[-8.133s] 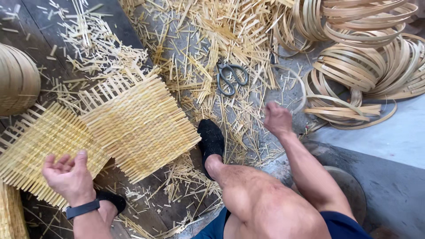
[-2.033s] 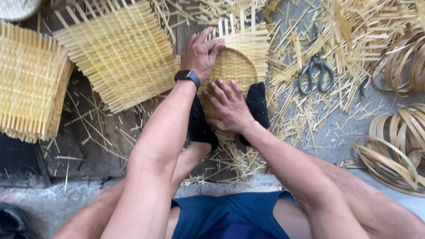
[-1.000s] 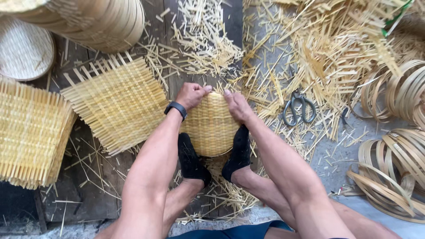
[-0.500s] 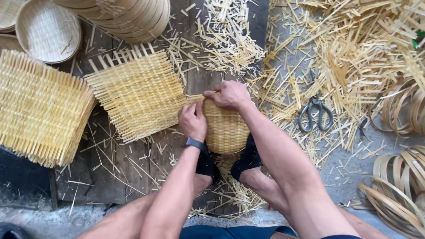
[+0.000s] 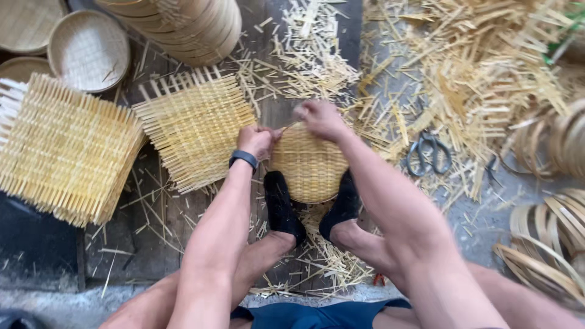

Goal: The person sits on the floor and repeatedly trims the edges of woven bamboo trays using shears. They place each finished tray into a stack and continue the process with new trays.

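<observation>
Two hands meet at the far rim of a round woven basket, which I hold clamped between my two black-socked feet on the plank floor. My left hand, a dark watch on its wrist, is closed in a loose fist at the upper left edge of the rim, fingers curled on the weave. My right hand is closed too, pinching what looks like a thin bamboo strip at the top edge; it is blurred, so the exact grip cannot be made out.

In my judgement the step is working the rim: it goes best with the feet pressing evenly so the basket does not turn, the left hand steadying the weave just beside the point of work, and the right drawing the strip tight and close to the edge.

Both forearms reach forward and converge, elbows out over the knees, wrists bent slightly down.

Just beside the basket on the left lies a flat square woven mat; a larger mat lies farther left. Scissors rest among loose bamboo offcuts to the right, with coiled bamboo hoops near the right edge.
</observation>
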